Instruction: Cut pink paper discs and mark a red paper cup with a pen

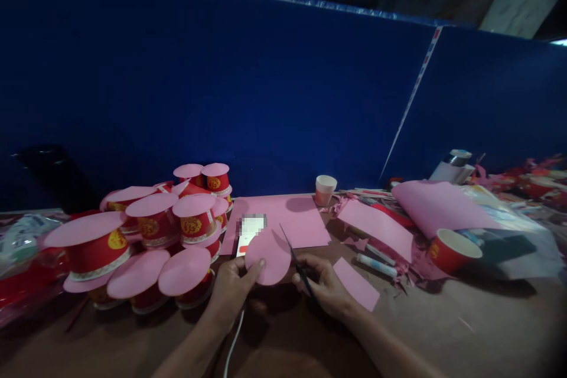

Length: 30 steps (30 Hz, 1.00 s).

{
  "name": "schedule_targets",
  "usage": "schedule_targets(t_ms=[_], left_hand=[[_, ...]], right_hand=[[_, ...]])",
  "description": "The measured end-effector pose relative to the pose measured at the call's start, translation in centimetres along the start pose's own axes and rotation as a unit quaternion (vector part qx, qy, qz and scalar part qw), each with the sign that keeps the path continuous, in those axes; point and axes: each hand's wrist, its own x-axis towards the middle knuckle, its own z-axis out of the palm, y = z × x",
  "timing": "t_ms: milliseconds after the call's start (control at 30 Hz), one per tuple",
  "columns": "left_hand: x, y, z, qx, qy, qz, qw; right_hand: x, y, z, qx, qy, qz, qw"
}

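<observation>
Between thumb and fingers, my left hand (pixel 235 286) grips a round pink paper disc (pixel 271 257). My right hand (pixel 325 286) is closed round a pair of dark scissors (pixel 302 274), whose blades point up and away beside the disc's right edge. Behind the disc lies a lit phone (pixel 251 233), partly covered by it, on large sheets of pink paper (pixel 305 221). A small pink paper rectangle (pixel 358 286) rests on the table to the right of my right hand.
At left stand several red paper cups topped with pink discs (pixel 153 221). A white cup (pixel 325 189) is at the back. Pink scraps, a glue tube (pixel 376 264) and a red paper cup (pixel 454 251) are at right. A white cable (pixel 234 339) runs toward me. Behind is a blue wall (pixel 266 88).
</observation>
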Motion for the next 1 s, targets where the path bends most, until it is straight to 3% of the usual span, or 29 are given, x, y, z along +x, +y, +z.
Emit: schedule_targets(t_ms=[600, 1000], left_hand=[[-0.10, 0.23, -0.03, 0.003, -0.003, 0.000, 1.000], [-0.33, 0.76, 0.27, -0.004, 0.032, 0.011, 0.999]], right_hand=[[-0.04, -0.26, -0.33, -0.027, 0.003, 0.000, 1.000], [-0.06, -0.23, -0.50, -0.051, 0.006, -0.002, 0.999]])
